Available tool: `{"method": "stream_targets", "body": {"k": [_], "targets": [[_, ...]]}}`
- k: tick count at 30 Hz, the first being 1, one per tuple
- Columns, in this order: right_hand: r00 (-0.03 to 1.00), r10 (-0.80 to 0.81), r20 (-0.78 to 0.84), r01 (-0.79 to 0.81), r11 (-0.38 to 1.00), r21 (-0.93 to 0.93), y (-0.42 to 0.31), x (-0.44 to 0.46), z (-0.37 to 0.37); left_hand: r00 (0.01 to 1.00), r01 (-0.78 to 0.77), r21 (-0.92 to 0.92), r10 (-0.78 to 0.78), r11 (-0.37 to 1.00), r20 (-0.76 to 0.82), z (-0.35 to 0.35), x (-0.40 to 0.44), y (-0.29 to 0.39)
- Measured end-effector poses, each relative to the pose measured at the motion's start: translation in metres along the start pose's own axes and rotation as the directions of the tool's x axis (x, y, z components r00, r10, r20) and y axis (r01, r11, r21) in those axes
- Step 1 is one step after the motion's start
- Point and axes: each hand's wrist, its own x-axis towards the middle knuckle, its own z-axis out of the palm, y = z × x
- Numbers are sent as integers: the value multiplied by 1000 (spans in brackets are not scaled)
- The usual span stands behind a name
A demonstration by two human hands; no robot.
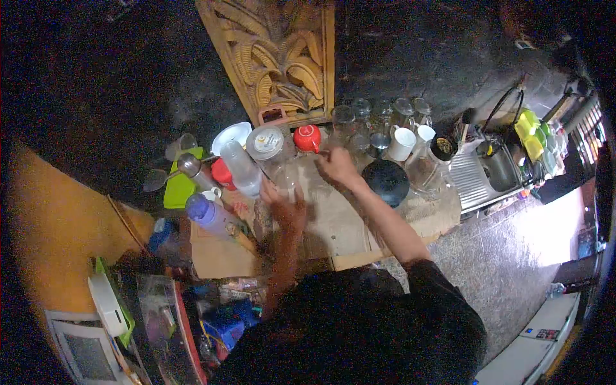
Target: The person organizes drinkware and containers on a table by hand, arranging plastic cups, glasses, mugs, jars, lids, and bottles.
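Observation:
My left hand (pixel 285 206) is around the lower part of a clear glass (pixel 283 176), thumb and fingers on either side of it. Just left of that hand leans a translucent plastic bottle (pixel 240 168). My right hand (pixel 337 169) is closed, its fingertips by the handle of an upside-down red mug (pixel 307 136). Whether those fingertips grip anything is not clear. Behind the clear glass sits a round tub with a clear lid (pixel 265 142).
Cardboard (pixel 346 234) covers the counter. A purple-capped bottle (pixel 215 217) and a green board (pixel 181 186) lie left. A black round pan or lid (pixel 385 183), white mugs (pixel 402 144) and several glasses stand right, before a steel sink (pixel 499 172).

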Motion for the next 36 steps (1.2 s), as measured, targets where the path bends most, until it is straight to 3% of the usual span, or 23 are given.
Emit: {"method": "stream_targets", "body": {"k": [2,3,5,8,9,11,15,17,21,23,27,29,30,32,34,36], "targets": [[984,175,-20,-176,968,-176,9,26,27,997,-41,-161,51,986,53,-5,-15,-4],[985,173,-17,-173,969,-177,4,28,28,998,-39,-159,48,986,51,-14,-21,-2],[991,109,-77,-120,983,-142,-9,30,26,921,-40,-232,126,972,368,-36,-26,3],[981,27,-193,-60,985,-164,4,35,40,885,114,-321,50,940,462,-41,-37,1],[981,27,-192,-60,985,-164,-3,36,31,885,115,-321,49,940,462,-41,-38,3],[995,90,-41,-95,984,-150,-29,34,4,924,-9,-230,96,973,371,-42,-40,6],[997,29,-75,-37,994,-101,-18,38,9,909,-27,-252,129,967,397,-30,-35,-2],[994,88,-64,-99,974,-206,30,50,50,896,32,-282,97,959,433,-25,-38,-4],[979,201,-32,-203,967,-152,12,26,36,890,-46,-195,129,980,438,-24,-45,-6],[990,110,-83,-119,986,-117,4,1,23,891,-92,-271,200,958,406,-28,-46,-5],[993,15,-113,-19,999,-33,-19,-77,-28,911,-30,-239,125,971,393,-21,-55,-13],[987,36,-157,-24,997,74,-31,-121,-58,937,162,-522,35,837,348,-23,-42,9],[981,35,-191,-14,994,110,-39,-140,-75,933,165,-525,40,835,358,-24,-33,20],[986,51,-161,-38,996,80,-42,-177,-102,951,-97,-356,191,930,241,-19,-19,38],[987,81,-140,-75,996,48,-40,-212,-121,945,-48,-413,176,909,277,5,-22,47],[981,163,-110,-163,987,7,-38,-238,-136,914,-184,-429,315,884,256,26,-18,70]]}}
